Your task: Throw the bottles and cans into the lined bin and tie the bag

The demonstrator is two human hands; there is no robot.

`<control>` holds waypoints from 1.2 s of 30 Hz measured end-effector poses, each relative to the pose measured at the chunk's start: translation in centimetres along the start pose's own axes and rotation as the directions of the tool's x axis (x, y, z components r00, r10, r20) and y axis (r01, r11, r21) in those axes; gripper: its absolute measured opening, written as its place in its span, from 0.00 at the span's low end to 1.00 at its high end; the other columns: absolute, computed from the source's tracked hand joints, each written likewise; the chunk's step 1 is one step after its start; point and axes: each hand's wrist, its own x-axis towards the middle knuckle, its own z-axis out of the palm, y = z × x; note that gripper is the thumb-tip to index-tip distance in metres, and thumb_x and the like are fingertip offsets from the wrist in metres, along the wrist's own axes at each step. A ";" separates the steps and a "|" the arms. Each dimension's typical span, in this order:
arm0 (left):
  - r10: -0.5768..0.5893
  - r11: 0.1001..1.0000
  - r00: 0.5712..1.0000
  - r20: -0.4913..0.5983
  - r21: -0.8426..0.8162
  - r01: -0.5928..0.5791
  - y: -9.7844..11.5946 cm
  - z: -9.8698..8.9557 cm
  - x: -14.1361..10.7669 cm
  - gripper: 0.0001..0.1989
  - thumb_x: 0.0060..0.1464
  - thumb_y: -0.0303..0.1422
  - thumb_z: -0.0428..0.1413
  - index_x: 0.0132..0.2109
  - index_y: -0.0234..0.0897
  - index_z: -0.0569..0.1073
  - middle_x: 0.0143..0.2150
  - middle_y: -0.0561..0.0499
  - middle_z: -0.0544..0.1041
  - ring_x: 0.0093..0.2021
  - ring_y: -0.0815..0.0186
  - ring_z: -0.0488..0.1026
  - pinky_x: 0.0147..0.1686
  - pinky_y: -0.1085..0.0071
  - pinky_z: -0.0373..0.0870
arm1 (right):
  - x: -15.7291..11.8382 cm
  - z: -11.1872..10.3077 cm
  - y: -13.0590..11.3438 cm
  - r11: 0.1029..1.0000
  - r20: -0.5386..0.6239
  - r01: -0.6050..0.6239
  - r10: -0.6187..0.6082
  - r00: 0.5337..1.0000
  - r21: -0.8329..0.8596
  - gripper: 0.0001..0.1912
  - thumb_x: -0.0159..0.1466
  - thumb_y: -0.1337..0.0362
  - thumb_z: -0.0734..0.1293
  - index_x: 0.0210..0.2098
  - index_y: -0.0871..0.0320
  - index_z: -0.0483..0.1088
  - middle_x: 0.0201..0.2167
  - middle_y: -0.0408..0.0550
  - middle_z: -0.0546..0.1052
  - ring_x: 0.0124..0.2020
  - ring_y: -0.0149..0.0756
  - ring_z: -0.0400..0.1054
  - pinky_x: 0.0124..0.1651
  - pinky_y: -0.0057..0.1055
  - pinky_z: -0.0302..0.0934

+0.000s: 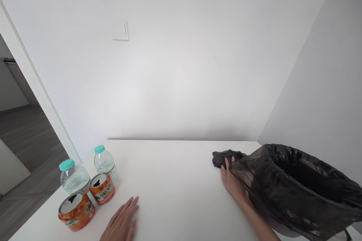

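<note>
My left hand (121, 221) lies flat on the white table (169, 188), fingers stretched out, holding nothing. Just left of it stand two opened orange drink cans, the nearer can (77, 216) and the farther can (103, 190). Behind them are two clear bottles with teal caps, a left bottle (72, 179) and a right bottle (104, 162). On the right side, my right hand (231, 182) rests with its fingers apart beside a bin lined with a black plastic bag (263, 180). Its fingertips reach a crumpled black plastic piece (222, 158); whether that joins the liner is unclear.
A white wall (181, 64) rises behind the table, with a switch plate (121, 32) on it. Another wall (325, 83) closes off the right side. At the left, past a white wall edge, grey wood flooring (31, 150) shows below table height.
</note>
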 end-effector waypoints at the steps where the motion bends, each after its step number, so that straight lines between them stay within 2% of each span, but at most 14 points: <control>1: 0.000 1.000 1.000 0.008 0.001 0.000 0.0 0.1 0.0 0.32 0.67 0.40 0.53 0.74 0.49 0.56 0.72 0.53 0.65 0.68 0.59 0.68 0.63 0.62 0.73 | -0.6 -0.4 -0.4 1.000 0.006 0.009 -0.009 1.000 0.001 0.33 0.73 0.55 0.51 0.70 0.69 0.61 0.75 0.68 0.52 0.74 0.65 0.48 0.71 0.62 0.45; 4: 0.008 1.000 1.000 0.025 -0.001 -0.008 0.0 0.5 0.0 0.32 0.67 0.39 0.51 0.75 0.46 0.55 0.73 0.50 0.64 0.69 0.58 0.67 0.65 0.60 0.70 | -3.3 -3.5 -1.9 0.992 0.050 0.119 -0.121 0.991 0.048 0.33 0.74 0.55 0.51 0.73 0.67 0.54 0.77 0.63 0.46 0.75 0.57 0.47 0.71 0.53 0.52; 6: 0.011 1.000 0.999 0.030 -0.009 -0.010 0.0 0.8 0.0 0.31 0.68 0.39 0.51 0.74 0.44 0.57 0.73 0.49 0.64 0.70 0.57 0.66 0.67 0.59 0.67 | -5.3 -7.6 -3.1 0.951 0.047 0.289 -0.295 0.954 0.108 0.32 0.75 0.55 0.52 0.75 0.61 0.49 0.77 0.57 0.48 0.75 0.50 0.49 0.70 0.49 0.56; 8: 0.015 1.000 0.999 0.029 -0.021 -0.014 0.0 0.9 -0.1 0.30 0.68 0.39 0.50 0.74 0.43 0.58 0.73 0.48 0.63 0.70 0.56 0.65 0.69 0.57 0.64 | -6.8 -13.0 -4.1 0.862 -0.020 0.489 -0.491 0.871 0.137 0.30 0.74 0.59 0.56 0.74 0.55 0.51 0.75 0.53 0.56 0.74 0.48 0.52 0.71 0.49 0.56; 10: 0.018 0.999 0.999 0.030 -0.036 -0.017 0.0 0.9 -0.1 0.30 0.68 0.39 0.50 0.74 0.42 0.59 0.73 0.47 0.63 0.71 0.56 0.65 0.70 0.56 0.63 | -7.5 -18.8 -4.6 0.771 -0.169 0.629 -0.609 0.775 0.103 0.28 0.72 0.64 0.61 0.70 0.49 0.59 0.68 0.51 0.67 0.69 0.46 0.61 0.69 0.48 0.58; 11: 0.017 0.999 0.999 0.030 -0.044 -0.016 0.1 0.9 -0.1 0.30 0.68 0.39 0.50 0.74 0.42 0.59 0.73 0.47 0.63 0.71 0.56 0.64 0.70 0.56 0.63 | -7.5 -21.5 -4.6 0.775 -0.251 0.629 -0.598 0.761 0.062 0.26 0.71 0.64 0.63 0.68 0.49 0.63 0.65 0.50 0.71 0.67 0.46 0.64 0.68 0.48 0.58; 13: 0.013 0.998 1.000 0.025 -0.056 -0.012 0.2 0.7 -0.2 0.29 0.69 0.39 0.49 0.73 0.43 0.59 0.73 0.47 0.64 0.71 0.56 0.65 0.70 0.56 0.63 | -6.9 -25.8 -3.9 0.849 -0.378 0.528 -0.492 0.784 -0.011 0.23 0.70 0.61 0.64 0.64 0.52 0.67 0.60 0.54 0.75 0.63 0.50 0.68 0.67 0.50 0.58; 15: 0.010 0.998 1.000 0.008 -0.057 -0.010 0.2 0.6 -0.3 0.29 0.69 0.39 0.50 0.73 0.43 0.60 0.72 0.48 0.65 0.70 0.56 0.65 0.69 0.56 0.64 | -6.0 -28.2 -2.3 0.926 -0.431 0.371 -0.362 0.826 -0.068 0.24 0.71 0.54 0.61 0.63 0.55 0.68 0.59 0.58 0.75 0.62 0.54 0.68 0.65 0.52 0.57; 17: 0.005 0.998 1.000 -0.016 -0.058 -0.006 0.2 0.6 -0.4 0.29 0.69 0.39 0.50 0.73 0.43 0.59 0.72 0.48 0.66 0.70 0.57 0.66 0.68 0.57 0.65 | -5.1 -29.0 0.0 0.960 -0.422 0.257 -0.281 0.862 -0.113 0.29 0.72 0.46 0.57 0.63 0.56 0.69 0.58 0.62 0.76 0.60 0.58 0.68 0.62 0.54 0.57; 21: -0.013 0.997 0.999 -0.047 -0.080 0.009 -0.1 0.9 -0.6 0.28 0.69 0.39 0.50 0.73 0.45 0.61 0.71 0.49 0.68 0.69 0.58 0.67 0.68 0.59 0.65 | -3.9 -27.7 4.5 0.972 -0.292 0.186 -0.222 0.930 -0.147 0.39 0.67 0.33 0.53 0.59 0.55 0.71 0.50 0.63 0.79 0.54 0.60 0.71 0.55 0.57 0.58; 25: -0.011 0.997 0.998 -0.063 -0.073 0.006 -0.4 1.4 -0.9 0.27 0.69 0.40 0.49 0.71 0.44 0.64 0.71 0.49 0.68 0.69 0.58 0.68 0.68 0.58 0.66 | -3.5 -26.2 5.9 0.973 -0.251 0.139 -0.184 0.950 -0.185 0.37 0.64 0.30 0.55 0.47 0.52 0.76 0.44 0.58 0.82 0.50 0.60 0.73 0.58 0.61 0.57; 30: -0.013 0.998 0.996 -0.092 -0.057 0.008 -0.4 1.4 -1.1 0.28 0.68 0.41 0.50 0.72 0.45 0.63 0.70 0.50 0.69 0.68 0.58 0.68 0.66 0.59 0.68 | -3.4 -26.2 3.6 0.967 -0.268 0.181 -0.225 0.937 -0.180 0.35 0.67 0.33 0.55 0.35 0.53 0.79 0.37 0.58 0.83 0.47 0.59 0.75 0.57 0.58 0.61; 33: -0.017 0.999 0.994 -0.106 -0.044 0.012 -0.4 1.1 -1.1 0.28 0.68 0.41 0.51 0.72 0.45 0.63 0.70 0.50 0.70 0.68 0.57 0.69 0.65 0.59 0.69 | -4.1 -26.7 0.9 0.944 -0.260 0.293 -0.324 0.910 -0.152 0.31 0.69 0.36 0.57 0.36 0.53 0.79 0.37 0.56 0.83 0.46 0.54 0.76 0.60 0.55 0.60; 36: -0.020 0.999 0.993 -0.116 -0.051 0.014 -0.3 1.0 -1.2 0.28 0.68 0.41 0.51 0.72 0.45 0.64 0.69 0.49 0.71 0.67 0.57 0.70 0.65 0.60 0.69 | -5.3 -27.1 -2.7 0.897 -0.253 0.430 -0.441 0.861 -0.098 0.24 0.72 0.43 0.60 0.37 0.53 0.78 0.37 0.53 0.82 0.44 0.49 0.77 0.61 0.52 0.62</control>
